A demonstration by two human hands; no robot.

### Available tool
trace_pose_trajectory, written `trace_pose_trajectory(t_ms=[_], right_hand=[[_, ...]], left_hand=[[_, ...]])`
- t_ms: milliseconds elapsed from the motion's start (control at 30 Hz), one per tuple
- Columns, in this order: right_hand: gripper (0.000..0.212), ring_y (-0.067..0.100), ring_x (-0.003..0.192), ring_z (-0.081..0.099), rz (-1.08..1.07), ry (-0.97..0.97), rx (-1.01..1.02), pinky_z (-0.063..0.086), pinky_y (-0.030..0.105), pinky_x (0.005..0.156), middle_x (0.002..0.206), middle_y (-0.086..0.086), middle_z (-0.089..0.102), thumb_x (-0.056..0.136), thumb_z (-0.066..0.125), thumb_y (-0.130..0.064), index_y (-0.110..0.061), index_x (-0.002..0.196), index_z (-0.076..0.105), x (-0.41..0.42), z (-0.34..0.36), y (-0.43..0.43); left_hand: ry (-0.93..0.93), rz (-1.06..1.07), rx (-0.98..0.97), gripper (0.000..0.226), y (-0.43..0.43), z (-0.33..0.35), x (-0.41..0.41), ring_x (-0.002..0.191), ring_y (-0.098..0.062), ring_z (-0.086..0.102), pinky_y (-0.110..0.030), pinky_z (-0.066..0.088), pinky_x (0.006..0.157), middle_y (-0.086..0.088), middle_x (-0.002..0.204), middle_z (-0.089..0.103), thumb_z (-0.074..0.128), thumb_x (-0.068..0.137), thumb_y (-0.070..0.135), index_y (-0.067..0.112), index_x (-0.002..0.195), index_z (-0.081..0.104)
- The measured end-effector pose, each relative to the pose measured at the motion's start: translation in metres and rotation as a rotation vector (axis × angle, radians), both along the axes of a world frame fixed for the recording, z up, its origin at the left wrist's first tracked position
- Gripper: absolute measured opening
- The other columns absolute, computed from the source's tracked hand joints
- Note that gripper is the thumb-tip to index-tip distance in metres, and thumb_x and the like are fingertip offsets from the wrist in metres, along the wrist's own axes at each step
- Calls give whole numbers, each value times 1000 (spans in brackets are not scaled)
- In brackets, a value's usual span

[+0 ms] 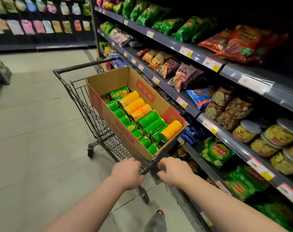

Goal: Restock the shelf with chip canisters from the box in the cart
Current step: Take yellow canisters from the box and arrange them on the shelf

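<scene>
1. Green and orange cylindrical chip canisters (149, 118) lie on their sides in rows, just ahead of both hands. Their long axes run across the box's short width and point toward the right hand's side.
2. They fill an open brown cardboard box (109, 81), whose long axis runs away from the hands.
3. The box sits in a dark wire shopping cart (85, 104).
4. The left hand (127, 173) curls its fingers around the cart's near rim; the right hand (174, 171) grips the same rim just beside it.
5. Right of the right hand, dark metal shelves (169, 41) carry green chip bags (216, 153) and clear lidded jars (283, 133), close alongside the cart.
6. Pale floor tiles (33, 131) stretch to the left of the left hand, with hanging packets on the far wall.
</scene>
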State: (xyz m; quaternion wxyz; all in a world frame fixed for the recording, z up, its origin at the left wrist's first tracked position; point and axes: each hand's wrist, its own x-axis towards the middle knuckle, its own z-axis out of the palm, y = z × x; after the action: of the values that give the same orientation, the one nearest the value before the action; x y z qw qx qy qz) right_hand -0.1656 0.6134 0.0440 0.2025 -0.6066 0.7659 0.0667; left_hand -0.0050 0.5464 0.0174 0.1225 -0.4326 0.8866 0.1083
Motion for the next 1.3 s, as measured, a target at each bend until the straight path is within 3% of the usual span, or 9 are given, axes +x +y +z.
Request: trace_pose_trajectory(t_ms=[233,433,733,900,1100,1300], right_hand=[[37,25,110,59,-4,-20,8,48,37,93,119,1,63,89,50,-43,-24,120,57,-7,-10,-49],[45,25,120,54,17,-45,34,45,38,97,134,1,55,90,49,-43,-26,132,51,-29,-20,-106],[36,27,113,57,-42,-78,37,48,37,89,122,3,60,90,51,-40,-21,119,57,-87,-34,-179],[41,26,120,53,-82,-65,79,45,37,93,131,2,56,91,51,-40,-25,129,53,-114,-44,-202],[37,27,116,56,-161,-77,140,47,35,88,127,3,58,91,52,-39,-20,123,56,-126,-63,-221],[45,25,122,50,-365,-158,205,45,35,95,135,5,46,91,52,-38,-20,132,47,-133,-91,-247]], left_hand=[[17,41,27,40,-43,-5,3,114,-27,53,-37,47,92,-5,117,55,48,88,45,18,116,57],[-45,51,40,43,-93,-6,-6,115,-27,51,-40,47,93,-6,119,54,48,89,46,16,118,56],[-105,4,42,42,-178,-6,-56,118,-26,51,-39,46,95,-5,121,53,46,88,45,17,119,55],[-137,-21,66,49,-211,-17,-80,122,-24,48,-39,45,97,-4,126,50,48,89,51,19,126,52],[-165,-71,131,51,-241,-28,-87,126,-24,44,-39,44,100,-5,134,47,48,91,49,17,130,49],[-196,-169,173,53,-297,-36,-89,125,-26,44,-41,44,99,-7,134,47,51,90,47,16,133,46]])
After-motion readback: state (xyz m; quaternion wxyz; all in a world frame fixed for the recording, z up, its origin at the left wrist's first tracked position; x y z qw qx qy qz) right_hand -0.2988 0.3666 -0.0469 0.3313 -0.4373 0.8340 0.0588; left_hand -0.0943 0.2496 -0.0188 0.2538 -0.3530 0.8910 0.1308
